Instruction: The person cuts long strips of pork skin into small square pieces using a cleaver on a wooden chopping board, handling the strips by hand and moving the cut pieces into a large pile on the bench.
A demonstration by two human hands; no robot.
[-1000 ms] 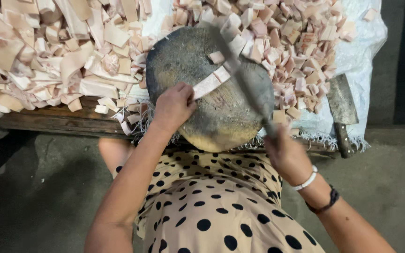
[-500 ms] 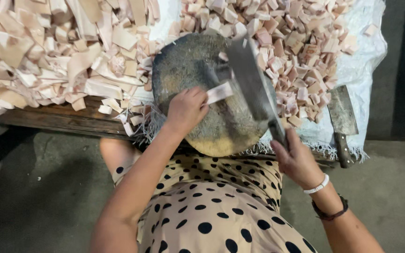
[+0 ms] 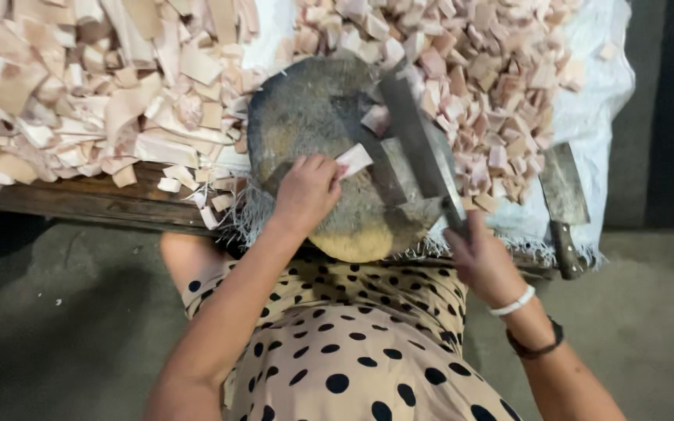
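The left hand (image 3: 306,191) pins a pale strip (image 3: 354,160) on the round block (image 3: 329,156); the right hand (image 3: 481,261) grips the cleaver (image 3: 419,148), chopping. Fingers must stay back.

No packages, labels, signs or screens show anywhere here — none at all.

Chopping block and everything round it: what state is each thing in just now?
Chopping block: round, worn, lying flat.
Pale strip: on the block, pinned by the left hand.
Cleaver: gripped by the right hand, blade over the block.
Second cleaver: lying unused on the white sheet.
Long strips: heaped, uncut.
Small pieces: heaped, cut.
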